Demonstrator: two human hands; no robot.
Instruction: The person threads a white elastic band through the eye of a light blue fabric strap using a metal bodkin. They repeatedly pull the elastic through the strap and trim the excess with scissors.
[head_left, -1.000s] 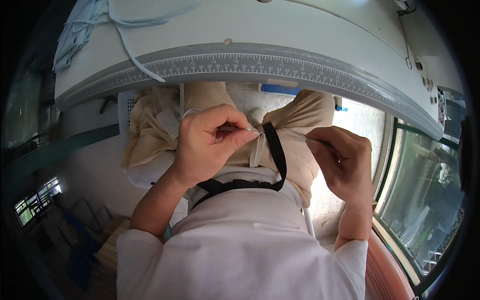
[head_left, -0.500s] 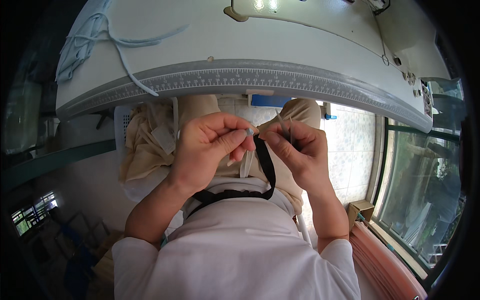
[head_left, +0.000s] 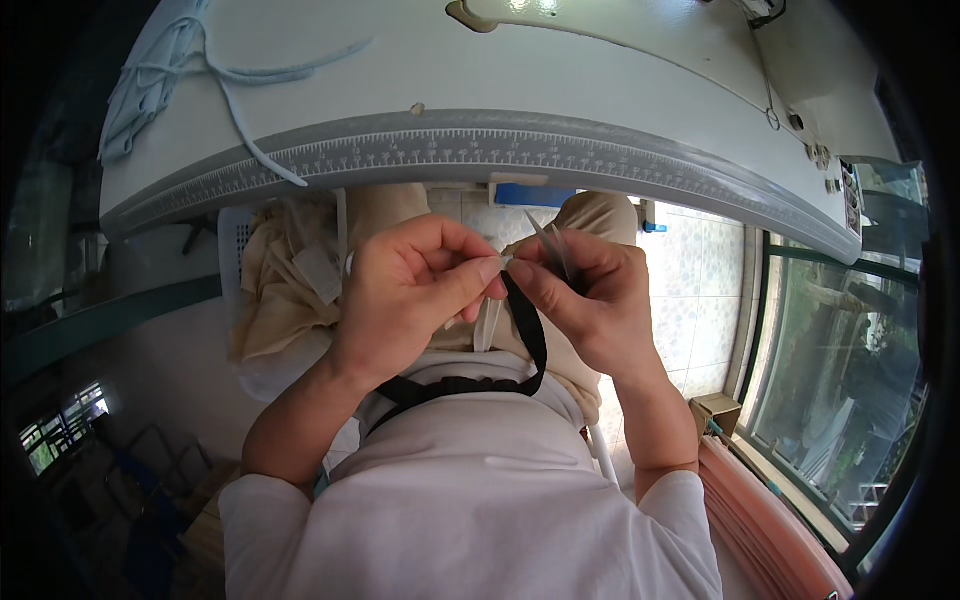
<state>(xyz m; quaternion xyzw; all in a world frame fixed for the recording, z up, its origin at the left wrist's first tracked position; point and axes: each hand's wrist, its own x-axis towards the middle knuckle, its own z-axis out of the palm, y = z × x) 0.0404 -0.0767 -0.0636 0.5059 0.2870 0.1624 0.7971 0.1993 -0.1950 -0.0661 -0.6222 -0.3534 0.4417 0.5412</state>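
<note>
In front of my lap both hands meet fingertip to fingertip. My left hand [head_left: 405,292] is closed, its thumb and index finger pinching a small pale scrap [head_left: 507,261] whose kind I cannot make out. Closed too, my right hand [head_left: 592,300] keeps a pair of thread snips [head_left: 547,240] in its fingers, the pointed metal blades sticking up past the knuckles. The thumb and index tip of that hand touch the same pale scrap. A black strap [head_left: 530,325] runs from my waist up to where the fingertips meet. White strips [head_left: 486,326] hang below the left fingers.
Ahead is a white sewing table [head_left: 340,90] with a grey ruler edge [head_left: 480,148]. Light blue fabric ties [head_left: 160,80] lie at its left. A white basket [head_left: 232,260] of beige cloth [head_left: 280,300] stands left of my legs; pink fabric [head_left: 765,520] lies at lower right.
The hands have drawn together, and the right thumb now touches the left fingertips. The light blue tip seen at the left thumb no longer shows. The snips' blades have tilted slightly left.
</note>
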